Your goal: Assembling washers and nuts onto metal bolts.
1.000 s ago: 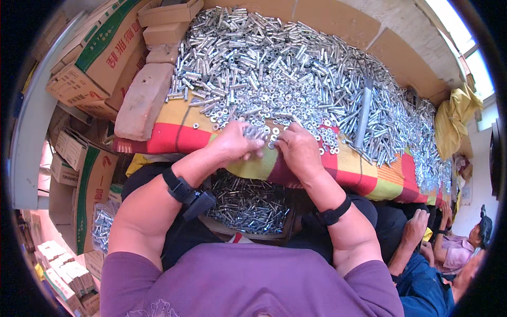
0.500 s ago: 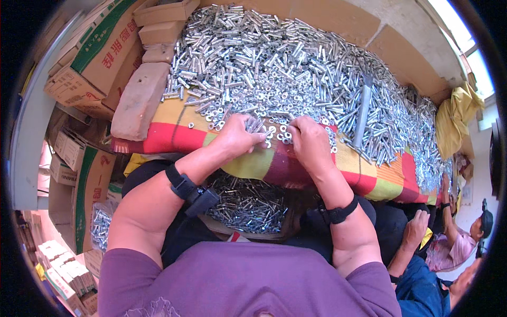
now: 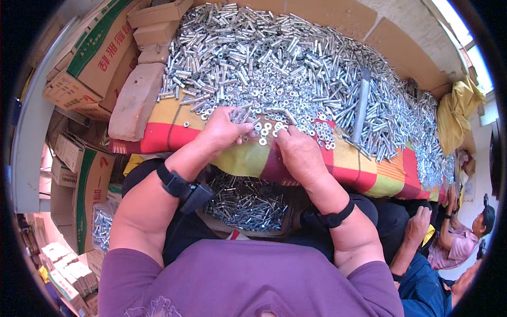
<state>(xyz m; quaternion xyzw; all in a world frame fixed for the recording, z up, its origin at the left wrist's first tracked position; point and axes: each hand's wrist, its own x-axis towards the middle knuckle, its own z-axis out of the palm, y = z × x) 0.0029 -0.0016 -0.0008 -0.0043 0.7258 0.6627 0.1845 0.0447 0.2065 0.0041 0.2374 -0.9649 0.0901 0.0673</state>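
Observation:
My left hand (image 3: pixel 224 130) is closed around a bunch of silver bolts (image 3: pixel 243 115), at the near edge of a heap of metal parts. To its right, my right hand (image 3: pixel 301 152) has thumb and fingers pinched together, pointing down at small flat washers (image 3: pixel 265 131) on the checked cloth (image 3: pixel 245 157). Whether a washer sits between those fingertips is hidden. Loose nuts and washers (image 3: pixel 323 133) lie just beyond and right of my right hand. Behind them spreads the big heap of silver metal sleeves (image 3: pixel 274 50), with long bolts farther right.
A grey metal bar (image 3: pixel 361 108) lies on the heap. Brick-like blocks (image 3: pixel 138 98) and cardboard boxes (image 3: pixel 100 58) border the left side. Under the table edge is a box of darker bolts (image 3: pixel 245 208). At right, a co-worker's hand (image 3: pixel 419 224) and another person are close by.
My right hand has shifted a little left and nearer to my left hand, toward the washers. My left hand still grips the bolts. The whole view has tilted slightly.

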